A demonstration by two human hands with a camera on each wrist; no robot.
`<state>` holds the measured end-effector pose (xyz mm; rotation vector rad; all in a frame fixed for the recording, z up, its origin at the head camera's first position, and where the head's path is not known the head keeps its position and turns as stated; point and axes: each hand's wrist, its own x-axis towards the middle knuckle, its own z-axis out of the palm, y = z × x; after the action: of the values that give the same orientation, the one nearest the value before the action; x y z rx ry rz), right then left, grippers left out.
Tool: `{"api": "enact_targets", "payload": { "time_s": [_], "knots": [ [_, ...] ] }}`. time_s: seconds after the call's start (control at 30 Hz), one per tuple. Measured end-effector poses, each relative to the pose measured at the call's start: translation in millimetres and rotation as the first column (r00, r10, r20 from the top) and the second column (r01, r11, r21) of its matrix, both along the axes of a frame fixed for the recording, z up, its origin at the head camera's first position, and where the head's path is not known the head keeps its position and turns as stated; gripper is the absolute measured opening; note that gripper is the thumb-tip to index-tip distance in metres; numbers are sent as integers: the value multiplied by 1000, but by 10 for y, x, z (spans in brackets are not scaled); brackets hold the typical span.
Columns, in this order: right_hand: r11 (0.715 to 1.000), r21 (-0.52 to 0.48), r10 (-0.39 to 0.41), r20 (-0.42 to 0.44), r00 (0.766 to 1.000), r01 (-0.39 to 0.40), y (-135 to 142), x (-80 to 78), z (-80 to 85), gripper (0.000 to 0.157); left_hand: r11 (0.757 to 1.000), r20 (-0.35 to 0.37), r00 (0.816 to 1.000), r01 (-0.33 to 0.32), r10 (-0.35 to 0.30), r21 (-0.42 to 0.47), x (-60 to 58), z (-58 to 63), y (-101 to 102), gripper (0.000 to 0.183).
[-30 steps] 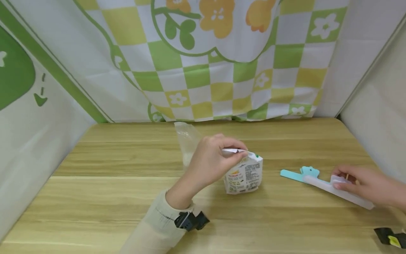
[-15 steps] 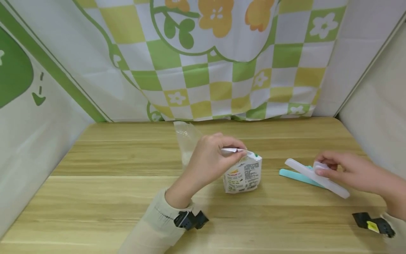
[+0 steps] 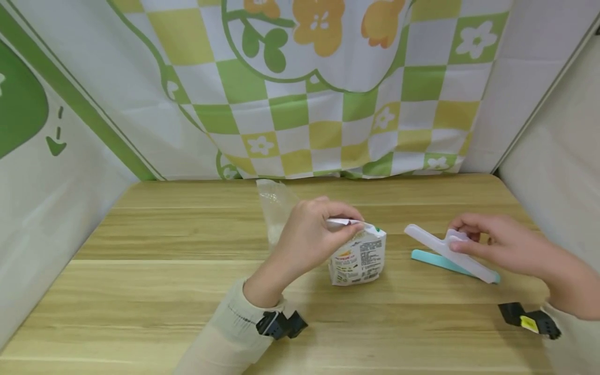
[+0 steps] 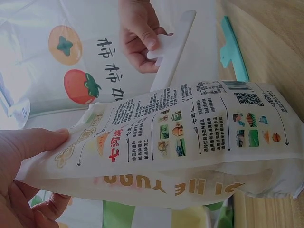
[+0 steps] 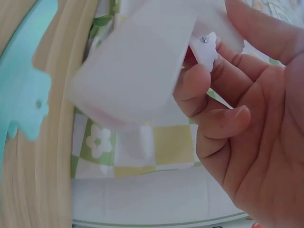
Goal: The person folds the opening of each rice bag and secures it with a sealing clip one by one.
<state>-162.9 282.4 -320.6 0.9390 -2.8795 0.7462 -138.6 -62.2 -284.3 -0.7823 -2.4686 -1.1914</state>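
My left hand [image 3: 311, 237] pinches the folded top of a white printed food bag [image 3: 358, 260], which stands on the table. In the left wrist view the thumb presses on the printed side of the bag [image 4: 190, 128]. My right hand [image 3: 506, 245] holds a pale whitish sealing clip [image 3: 433, 239] by its handle tabs, raised over the table. In the right wrist view thumb and fingers are around the tabs of this clip [image 5: 137, 61]. Under it a turquoise sealing clip [image 3: 440, 260] lies on the table, partly covered by the pale one.
A translucent plastic bag [image 3: 274, 205] stands behind my left hand, its lower part hidden. The wooden table [image 3: 164, 291] ends at a checkered green and yellow cloth [image 3: 328, 114] at the back, with white fabric walls on both sides.
My right hand has lifted the pale clip off the table, from beside the turquoise one, and carried it left towards the printed bag. The left hand has kept its grip on the bag.
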Motion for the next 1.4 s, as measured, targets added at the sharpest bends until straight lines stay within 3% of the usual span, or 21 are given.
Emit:
{"api": "enact_targets", "payload": {
  "time_s": [0.53, 0.8, 1.03, 1.4],
  "knots": [
    [987, -125, 98, -9, 995, -98, -227, -14, 177, 21, 1000, -8, 1000, 7, -7, 4, -1, -5, 0, 4],
    [966, -212, 154, 11, 988, -148, -308, -2, 206, 22, 1000, -11, 1000, 6, -6, -3, -5, -10, 5, 4],
    [953, -210, 207, -73, 976, -217, -377, -18, 203, 22, 1000, -15, 1000, 2, -2, 1, -9, -5, 7, 4],
    [953, -193, 223, -71, 972, -233, -472, -22, 176, 20, 1000, -25, 1000, 14, -14, -1, -5, -9, 13, 3]
  ]
}}
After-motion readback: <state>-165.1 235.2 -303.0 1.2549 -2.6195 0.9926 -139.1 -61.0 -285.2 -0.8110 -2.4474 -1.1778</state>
